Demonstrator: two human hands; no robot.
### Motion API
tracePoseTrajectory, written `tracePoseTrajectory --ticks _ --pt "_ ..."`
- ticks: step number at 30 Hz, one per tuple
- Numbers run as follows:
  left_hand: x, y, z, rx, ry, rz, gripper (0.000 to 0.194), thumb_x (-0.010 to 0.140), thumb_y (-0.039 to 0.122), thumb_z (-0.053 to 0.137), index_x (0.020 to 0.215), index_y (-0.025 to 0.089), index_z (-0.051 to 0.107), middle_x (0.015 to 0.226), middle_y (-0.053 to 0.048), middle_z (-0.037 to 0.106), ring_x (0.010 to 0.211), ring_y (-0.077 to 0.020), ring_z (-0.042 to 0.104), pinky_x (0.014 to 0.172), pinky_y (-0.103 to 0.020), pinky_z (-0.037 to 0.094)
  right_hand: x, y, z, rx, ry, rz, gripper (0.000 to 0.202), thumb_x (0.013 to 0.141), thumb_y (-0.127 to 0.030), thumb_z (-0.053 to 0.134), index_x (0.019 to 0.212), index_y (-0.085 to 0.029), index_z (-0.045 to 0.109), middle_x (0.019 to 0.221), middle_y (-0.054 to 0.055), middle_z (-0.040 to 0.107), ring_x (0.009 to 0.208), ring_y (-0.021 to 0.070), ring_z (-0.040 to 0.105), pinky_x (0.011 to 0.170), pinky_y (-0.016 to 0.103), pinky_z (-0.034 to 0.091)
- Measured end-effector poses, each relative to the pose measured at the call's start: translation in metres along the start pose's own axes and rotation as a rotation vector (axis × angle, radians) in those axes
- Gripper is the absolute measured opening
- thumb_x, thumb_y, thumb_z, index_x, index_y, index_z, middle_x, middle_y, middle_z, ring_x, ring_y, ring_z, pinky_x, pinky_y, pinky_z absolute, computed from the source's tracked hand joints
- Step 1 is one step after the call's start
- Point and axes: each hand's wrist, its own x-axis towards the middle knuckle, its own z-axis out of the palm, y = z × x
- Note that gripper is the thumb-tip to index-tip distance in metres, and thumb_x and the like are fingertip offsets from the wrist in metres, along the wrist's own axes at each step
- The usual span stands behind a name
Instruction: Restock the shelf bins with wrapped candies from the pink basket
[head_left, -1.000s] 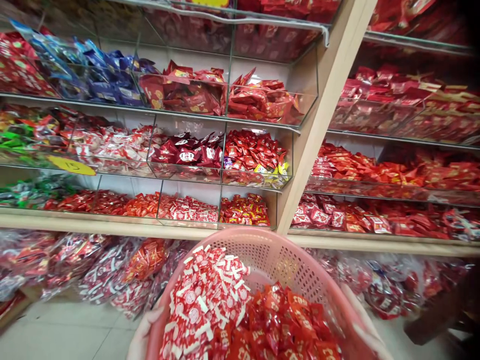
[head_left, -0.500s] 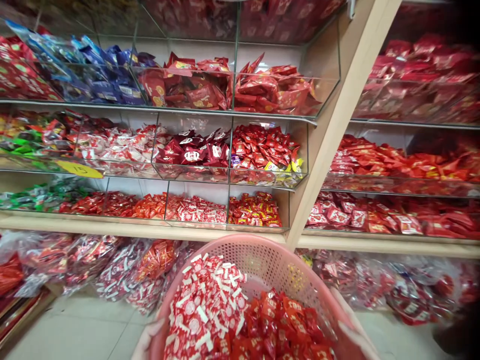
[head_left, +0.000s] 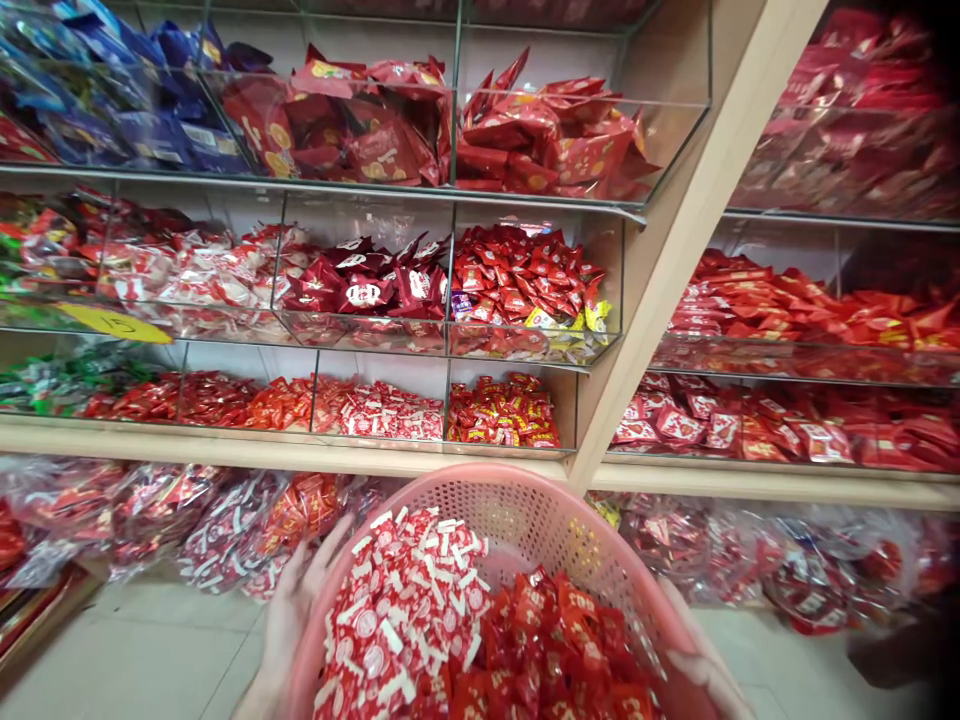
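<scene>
A pink perforated basket [head_left: 517, 490] hangs in front of me, below the shelf edge. Red-and-white wrapped candies [head_left: 397, 610] fill its left part, and red packets with gold print [head_left: 562, 640] lie at the right. My left hand [head_left: 296, 600] is against the basket's left side with its fingers apart and stretched upward. At the right side, my right hand [head_left: 701, 660] grips the basket, the thumb over the outer wall and the other fingers hidden.
Shelves with clear bins hold red packets [head_left: 525, 285], blue packets [head_left: 157, 90] and small candies [head_left: 394, 410]. A yellow tag [head_left: 116, 323] is on the left. Bagged candies [head_left: 300, 505] lie under the wooden ledge [head_left: 285, 455], above the tiled floor [head_left: 165, 640].
My left hand has come up along the basket's side and its fingers now show spread. The shelves stand closer and have shifted slightly left in view.
</scene>
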Motion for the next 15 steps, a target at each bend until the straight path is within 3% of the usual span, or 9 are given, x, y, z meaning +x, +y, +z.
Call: tracePoseTrajectory --ticks 4,7,11,15 --pt "0.048 0.011 -0.003 0.035 -0.257 -0.176 0.061 0.084 0.049 0.033 0.138 0.023 0.02 0.133 -0.01 0.042 0.124 -0.0301 0.033 0.104 -0.049 0.011 -0.005 -0.003 -0.002 0.058 -0.001 0.023 0.039 0.082 -0.038 0.05 0.117 -0.021 0.046 0.116 0.008 0.051 0.099 0.0218 0.052 0.076 0.041 0.049" --pt "0.065 0.011 -0.016 0.027 -0.42 -0.256 0.06 0.087 0.046 0.025 0.138 0.017 0.016 0.133 -0.012 0.041 0.126 -0.0288 0.029 0.106 -0.047 0.008 -0.007 -0.003 -0.003 0.111 0.0 0.039 0.031 0.084 -0.035 0.047 0.111 -0.02 0.05 0.115 0.008 0.051 0.097 0.0192 0.052 0.079 0.039 0.047" --pt "0.059 0.011 -0.023 0.001 -0.484 -0.271 0.063 0.085 0.051 0.02 0.137 0.015 0.022 0.134 -0.012 0.04 0.127 -0.0306 0.026 0.106 -0.048 0.005 -0.007 -0.002 0.0 0.188 -0.002 0.07 0.04 0.079 -0.04 0.05 0.117 -0.031 0.048 0.124 0.003 0.049 0.106 0.0239 0.051 0.084 0.041 0.046" --pt "0.05 0.015 -0.02 0.054 -0.433 -0.307 0.062 0.084 0.053 0.023 0.136 0.019 0.026 0.131 -0.011 0.044 0.124 -0.0334 0.031 0.104 -0.053 0.01 -0.011 -0.004 0.006 0.256 -0.019 0.099 0.059 0.068 -0.039 0.051 0.126 -0.038 0.039 0.124 -0.004 0.051 0.108 0.0303 0.051 0.086 0.048 0.045"
